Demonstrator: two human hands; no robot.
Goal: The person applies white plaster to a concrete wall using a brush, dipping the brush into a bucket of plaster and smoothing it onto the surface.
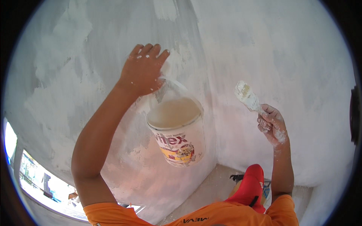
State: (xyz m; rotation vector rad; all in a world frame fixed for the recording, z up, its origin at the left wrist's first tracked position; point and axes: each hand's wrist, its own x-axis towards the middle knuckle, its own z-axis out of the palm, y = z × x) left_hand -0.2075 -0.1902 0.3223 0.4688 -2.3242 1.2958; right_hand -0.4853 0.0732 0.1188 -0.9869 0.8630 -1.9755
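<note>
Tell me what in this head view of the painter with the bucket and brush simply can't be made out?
- Bucket handle grip: hidden under the left hand, head view.
- Bucket contents: pale surface only; depth unclear.
- Paintbrush handle: wrapped by the right hand.
- Legs: only a red patch shows; the orange shirt hides the rest.
- Scene outside, lower left: squeezed and blurred at the fisheye rim.

Bldg under renovation: bare patchy plastered walls [286,56], rough concrete floor [211,188], w/ paint bucket [177,132].
</note>
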